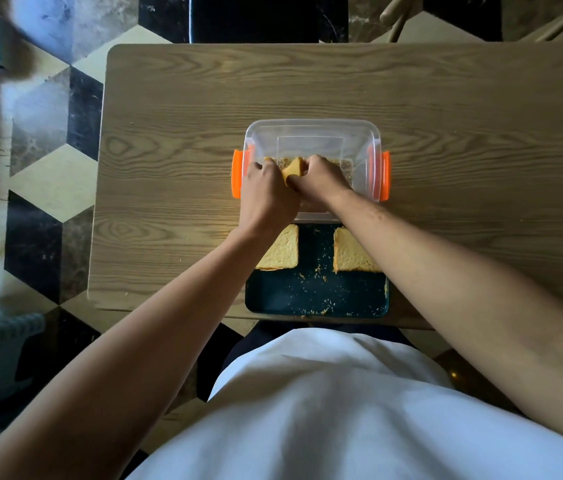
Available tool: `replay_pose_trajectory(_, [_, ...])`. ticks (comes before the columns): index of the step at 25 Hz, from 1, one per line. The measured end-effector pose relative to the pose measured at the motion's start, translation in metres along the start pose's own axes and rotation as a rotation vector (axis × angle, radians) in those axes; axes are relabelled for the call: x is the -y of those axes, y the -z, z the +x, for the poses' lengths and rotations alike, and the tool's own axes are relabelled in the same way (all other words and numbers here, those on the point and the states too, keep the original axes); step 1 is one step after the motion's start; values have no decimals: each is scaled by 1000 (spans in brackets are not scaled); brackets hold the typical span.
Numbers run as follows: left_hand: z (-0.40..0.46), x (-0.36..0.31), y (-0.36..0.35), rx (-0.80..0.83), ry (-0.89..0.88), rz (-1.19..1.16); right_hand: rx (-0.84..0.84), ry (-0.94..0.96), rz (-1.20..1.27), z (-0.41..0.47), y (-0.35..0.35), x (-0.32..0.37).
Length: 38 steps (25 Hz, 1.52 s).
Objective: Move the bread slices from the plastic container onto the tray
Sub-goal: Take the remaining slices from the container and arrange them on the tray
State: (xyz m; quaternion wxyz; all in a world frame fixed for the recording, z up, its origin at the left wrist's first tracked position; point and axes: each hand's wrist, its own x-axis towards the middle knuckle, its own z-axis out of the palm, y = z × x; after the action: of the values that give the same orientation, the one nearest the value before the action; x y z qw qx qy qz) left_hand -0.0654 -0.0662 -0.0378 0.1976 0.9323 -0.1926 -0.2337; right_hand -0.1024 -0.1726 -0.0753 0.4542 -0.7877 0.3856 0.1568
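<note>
A clear plastic container (311, 133) with orange clips stands mid-table. Both hands are inside it, side by side. My left hand (266, 190) and my right hand (321, 180) grip the same bread slice (293, 168), which sticks up between them. More bread lies low in the container behind the hands, mostly hidden. Just in front of the container lies a dark tray (314, 296). One slice (282, 251) rests at its far left and another slice (352, 252) at its far right, each partly covered by a forearm.
Crumbs are scattered over the tray's bare near half. The wooden table (176, 168) extends to both sides of the container. The tray's near edge reaches the table's front edge, close to my body. A wooden chair (411, 15) stands beyond the far right corner.
</note>
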Motion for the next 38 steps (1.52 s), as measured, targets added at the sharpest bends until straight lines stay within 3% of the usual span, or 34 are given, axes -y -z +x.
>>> replay_pose_trajectory(5, [12, -5, -19, 19, -116, 315, 20, -42, -37, 6, 12, -16])
replay_pose_trajectory(8, [19, -10, -23, -3, -159, 341, -6, -10, -93, 10, 9, -19])
replay_pose_trajectory(12, [22, -14, -19, -48, -127, 232, -79, 2, -58, 6, 10, -19])
replay_pose_trajectory(15, [9, -11, -7, -187, -226, 150, -186, 98, 7, -17, 29, -22])
replay_pose_trajectory(18, [-13, -3, 16, -319, -235, -90, -330, 219, 149, -58, 58, -34])
replay_pose_trajectory(21, [-43, 14, 38, -338, -178, -416, -346, 276, 320, -106, 78, -56])
replay_pose_trajectory(25, [-97, 53, 45, -297, -94, -832, -206, 194, 551, -159, 62, -101])
replay_pose_trajectory(30, [-135, 103, 3, -83, 116, -1047, -133, -76, 569, -170, 14, -153])
replay_pose_trajectory(34, [-130, 120, -47, 41, 294, -946, -76, -154, 361, -157, -12, -169])
replay_pose_trajectory(38, [-124, 123, -69, 108, 265, -694, -102, -206, 150, -148, -15, -170])
